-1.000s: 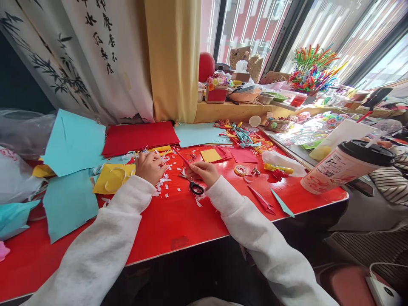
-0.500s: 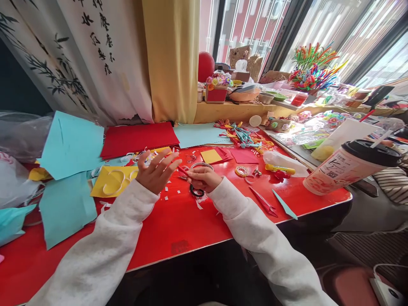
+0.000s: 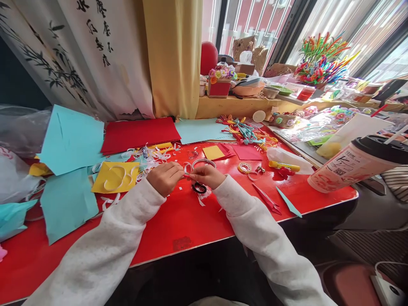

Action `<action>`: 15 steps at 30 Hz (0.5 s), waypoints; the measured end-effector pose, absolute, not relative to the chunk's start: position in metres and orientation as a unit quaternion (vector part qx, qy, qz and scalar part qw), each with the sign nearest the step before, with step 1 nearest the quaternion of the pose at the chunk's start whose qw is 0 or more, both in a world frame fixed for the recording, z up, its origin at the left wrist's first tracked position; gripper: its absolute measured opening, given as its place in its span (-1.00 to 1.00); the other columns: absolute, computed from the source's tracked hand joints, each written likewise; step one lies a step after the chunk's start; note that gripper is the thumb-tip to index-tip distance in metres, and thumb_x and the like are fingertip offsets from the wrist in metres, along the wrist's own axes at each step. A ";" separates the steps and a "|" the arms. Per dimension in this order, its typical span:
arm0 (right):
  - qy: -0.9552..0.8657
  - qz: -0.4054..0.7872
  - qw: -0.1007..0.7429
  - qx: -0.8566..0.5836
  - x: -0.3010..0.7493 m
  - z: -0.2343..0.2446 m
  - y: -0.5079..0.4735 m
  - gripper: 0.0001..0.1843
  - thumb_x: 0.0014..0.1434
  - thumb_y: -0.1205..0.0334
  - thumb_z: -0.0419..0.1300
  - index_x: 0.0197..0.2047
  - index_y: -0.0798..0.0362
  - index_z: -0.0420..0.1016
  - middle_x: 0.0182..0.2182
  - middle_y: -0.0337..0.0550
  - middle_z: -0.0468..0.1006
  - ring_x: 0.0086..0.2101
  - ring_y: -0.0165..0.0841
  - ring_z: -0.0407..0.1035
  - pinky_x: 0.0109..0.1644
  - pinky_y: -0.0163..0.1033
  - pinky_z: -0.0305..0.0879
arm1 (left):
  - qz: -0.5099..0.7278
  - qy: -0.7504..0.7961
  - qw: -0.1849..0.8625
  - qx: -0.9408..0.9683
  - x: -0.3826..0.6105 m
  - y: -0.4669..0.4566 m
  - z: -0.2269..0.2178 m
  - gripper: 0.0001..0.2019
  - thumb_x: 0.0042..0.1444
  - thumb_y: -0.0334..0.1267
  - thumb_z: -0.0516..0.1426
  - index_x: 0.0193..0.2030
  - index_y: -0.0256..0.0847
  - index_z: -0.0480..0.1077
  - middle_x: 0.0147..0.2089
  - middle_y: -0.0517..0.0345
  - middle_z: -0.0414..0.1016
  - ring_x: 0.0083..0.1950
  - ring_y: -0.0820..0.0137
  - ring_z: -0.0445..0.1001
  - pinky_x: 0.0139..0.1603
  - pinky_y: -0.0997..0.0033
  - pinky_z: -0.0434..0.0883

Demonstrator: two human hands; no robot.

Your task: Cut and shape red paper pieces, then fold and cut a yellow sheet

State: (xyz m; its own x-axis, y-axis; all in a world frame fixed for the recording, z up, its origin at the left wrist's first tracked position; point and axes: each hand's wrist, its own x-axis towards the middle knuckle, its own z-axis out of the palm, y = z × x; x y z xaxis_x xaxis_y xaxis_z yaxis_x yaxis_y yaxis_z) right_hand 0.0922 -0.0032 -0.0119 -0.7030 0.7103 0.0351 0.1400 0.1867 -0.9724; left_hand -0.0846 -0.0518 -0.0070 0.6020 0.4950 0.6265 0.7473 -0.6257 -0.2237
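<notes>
Pinching a red strip (image 3: 185, 174) between left hand (image 3: 166, 178) and right hand (image 3: 208, 175), with fingertips of each grip pressed together on it, over the table (image 3: 156, 231); close to scissors (image 3: 199, 187). Near yellow paper (image 3: 116, 175) to the left and a reel (image 3: 245, 168) to the right; well apart from a cup (image 3: 353, 163) at the table's right end.

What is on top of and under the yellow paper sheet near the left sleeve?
A thin, pale, curled strip lies on the yellow paper sheet. Other pale strips show at its lower edge; whatever lies directly beneath is covered.
</notes>
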 end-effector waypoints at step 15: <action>-0.891 0.258 0.212 -0.309 0.095 -0.018 0.002 -0.92 0.00 0.43 0.10 -0.37 0.17 0.38 -0.49 -0.18 0.42 -0.48 -0.50 0.25 -0.40 -0.41 0.14 | -0.341 -0.558 -0.096 -0.751 -0.073 -0.049 -0.018 -0.86 -0.05 -0.18 0.10 -0.45 -0.22 0.33 -0.45 0.22 0.42 -0.41 0.48 0.35 -0.35 0.48 0.26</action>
